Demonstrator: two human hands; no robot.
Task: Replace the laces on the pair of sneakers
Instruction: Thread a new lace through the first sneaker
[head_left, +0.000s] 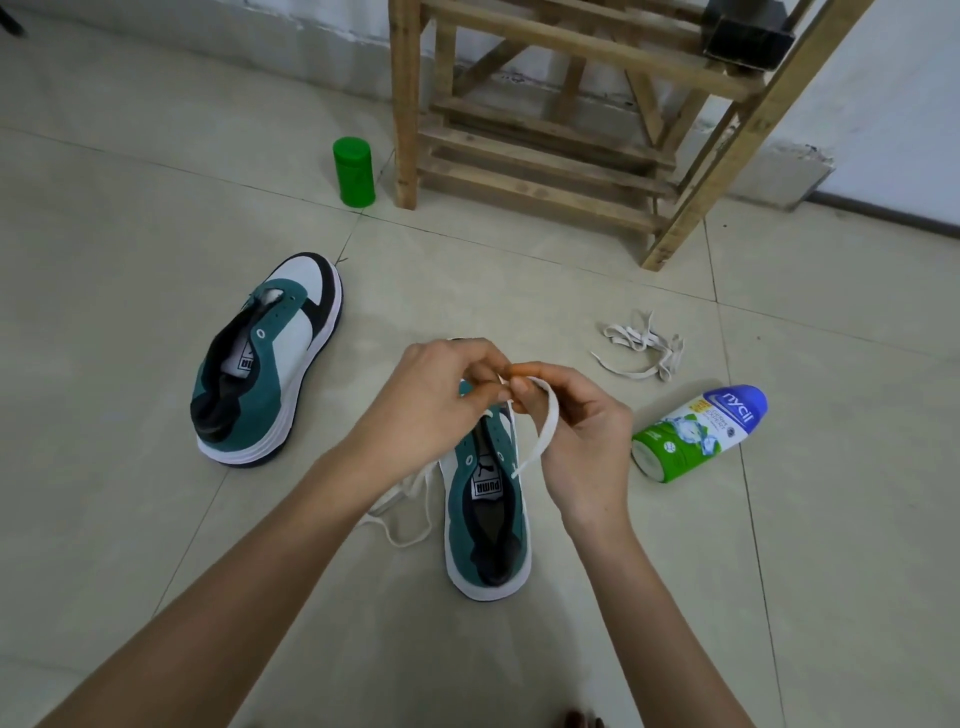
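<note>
A teal, white and black sneaker (488, 525) stands on the floor right in front of me, heel toward me, its toe hidden behind my hands. My left hand (431, 405) and my right hand (576, 431) meet above its eyelets, and both pinch a white lace (545, 426) that loops down from my right fingers. More of this lace (402, 512) trails on the floor left of the shoe. The second sneaker (270, 358) stands unlaced to the left. A loose bundle of off-white laces (641, 345) lies on the tiles to the right.
A green-and-white powder bottle with a blue cap (698, 431) lies on its side at the right. A green canister (355, 171) stands beside a wooden rack (545, 130) at the back wall. The floor is pale tile.
</note>
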